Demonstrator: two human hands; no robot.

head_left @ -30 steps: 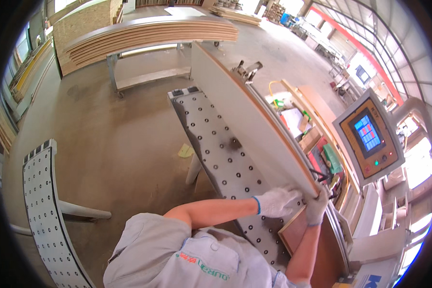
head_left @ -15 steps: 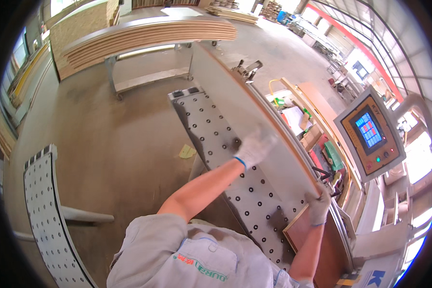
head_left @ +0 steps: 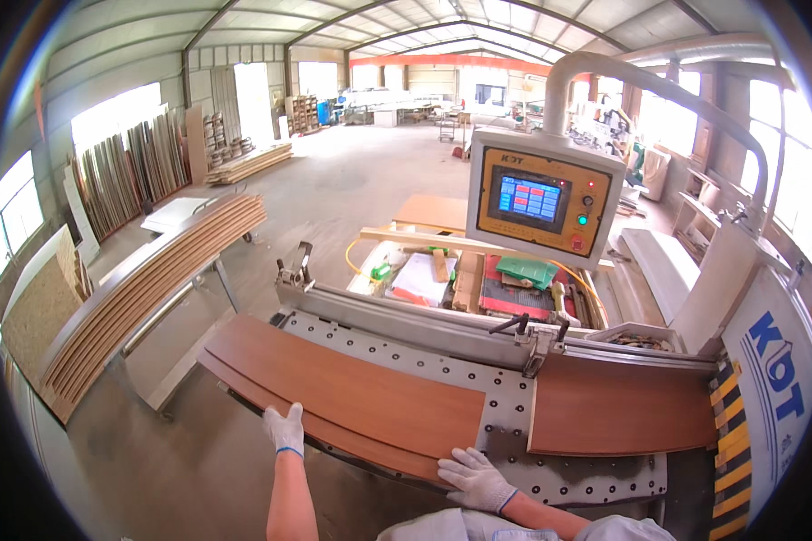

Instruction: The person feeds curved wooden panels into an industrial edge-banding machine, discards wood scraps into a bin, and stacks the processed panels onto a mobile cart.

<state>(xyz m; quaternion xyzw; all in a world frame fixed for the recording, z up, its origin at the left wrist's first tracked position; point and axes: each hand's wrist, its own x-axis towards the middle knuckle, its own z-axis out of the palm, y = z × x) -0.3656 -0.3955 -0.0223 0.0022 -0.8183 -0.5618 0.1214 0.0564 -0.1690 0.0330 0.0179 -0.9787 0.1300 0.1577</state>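
Two long brown boards [head_left: 352, 361] lie flat, one overlapping the other with a step along the near side, on the pale perforated worktable [head_left: 505, 419]. My left hand [head_left: 284, 427], in a whitish glove, is at their near edge, thumb apart from the fingers; part of the fingers is hard to see. At the boards' near right corner, my right hand [head_left: 476, 478], also gloved, rests with fingers spread. A separate shorter brown board [head_left: 618, 406] lies to the right, against the machine's guide rail [head_left: 406, 320].
A control panel with a lit screen [head_left: 541, 203] hangs over the machine's right side. Behind the rail is a tray of tools and scraps [head_left: 460, 279]. A stack of boards [head_left: 158, 288] sits on a trolley at the left. The machine housing [head_left: 776, 388] stands at right.
The pale-faced panel that stood tilted along the rail is gone from there; brown boards now lie flat on the table. Both hands have moved to their near edge, and the view has swung up and right.
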